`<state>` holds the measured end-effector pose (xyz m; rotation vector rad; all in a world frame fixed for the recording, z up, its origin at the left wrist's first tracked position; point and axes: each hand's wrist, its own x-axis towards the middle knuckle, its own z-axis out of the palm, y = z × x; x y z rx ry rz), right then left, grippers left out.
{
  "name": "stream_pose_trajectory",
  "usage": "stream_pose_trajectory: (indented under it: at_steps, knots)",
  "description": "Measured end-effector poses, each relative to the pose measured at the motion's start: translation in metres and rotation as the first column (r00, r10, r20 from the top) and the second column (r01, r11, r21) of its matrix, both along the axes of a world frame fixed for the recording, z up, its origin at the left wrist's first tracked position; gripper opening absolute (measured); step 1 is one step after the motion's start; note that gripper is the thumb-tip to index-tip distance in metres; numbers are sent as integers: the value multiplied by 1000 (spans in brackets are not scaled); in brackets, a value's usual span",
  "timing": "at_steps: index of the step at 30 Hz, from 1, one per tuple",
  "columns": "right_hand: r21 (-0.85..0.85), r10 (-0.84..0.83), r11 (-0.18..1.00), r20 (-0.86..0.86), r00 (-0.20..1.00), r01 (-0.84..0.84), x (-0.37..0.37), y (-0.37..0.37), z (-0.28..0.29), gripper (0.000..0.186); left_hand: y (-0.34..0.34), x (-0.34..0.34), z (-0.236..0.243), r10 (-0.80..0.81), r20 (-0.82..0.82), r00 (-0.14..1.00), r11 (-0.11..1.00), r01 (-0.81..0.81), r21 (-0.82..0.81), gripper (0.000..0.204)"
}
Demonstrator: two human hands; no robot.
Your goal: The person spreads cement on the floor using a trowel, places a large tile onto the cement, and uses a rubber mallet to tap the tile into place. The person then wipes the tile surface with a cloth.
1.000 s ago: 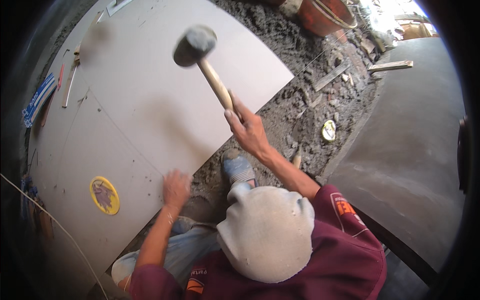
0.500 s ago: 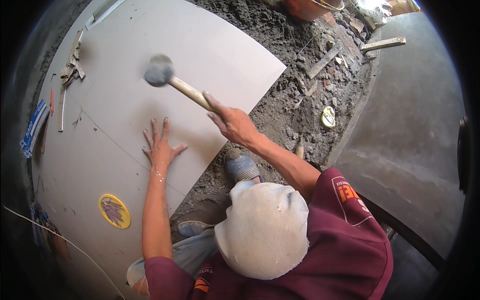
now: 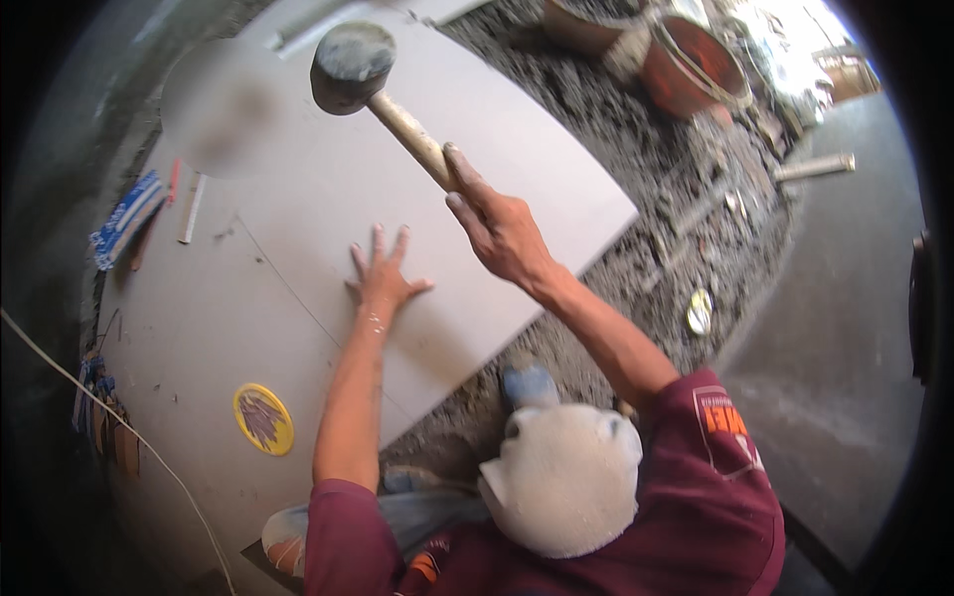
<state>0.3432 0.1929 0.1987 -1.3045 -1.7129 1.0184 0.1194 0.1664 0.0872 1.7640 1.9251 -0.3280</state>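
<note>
My left hand (image 3: 386, 282) rests with its fingers spread on a large pale slab (image 3: 477, 238). In my right hand (image 3: 505, 226) is the wooden handle of a mallet (image 3: 354, 68) with a thick, dark grey head. The mallet is raised above the slab, beyond my left hand and pointing to the far left. A thin dark line crosses the slab near my left wrist. Nearer my left forearm lies a yellow-rimmed round piece (image 3: 263, 419) with a dark, streaky middle.
Rough grey mortar (image 3: 636, 248) borders the slab on the right. Reddish buckets (image 3: 686, 74) stand beyond it, and a wood strip (image 3: 815, 168) lies nearby. A blue-and-white packet (image 3: 127, 221) lies at left. A pale cord (image 3: 139, 452) runs across the lower left. A blurred patch hides part of the far left.
My right hand has lifted the mallet higher. My left hand stays spread on the slab. The whole view has shifted, so most things appear farther right.
</note>
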Motion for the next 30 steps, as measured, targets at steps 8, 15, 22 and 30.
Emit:
stream_pose_trajectory:
  at_steps: [8,15,22,30]
  knots:
    - [302,-87,951,42,995,70,-45,65,-34,63,73,-14,-1,-97,-62,993,995,99,31,112]
    - [69,-51,997,94,994,44,-44,101,-53,66,102,-13,7,36,-97,995,993,-47,-112,115]
    - [-128,-34,988,357,933,85,-48,108,-59,58,123,-18,5,132,-83,988,975,-144,-170,116]
    - [210,-91,972,-66,994,103,-40,127,-14,67,178,-46,-12,167,-63,984,982,-171,-78,113]
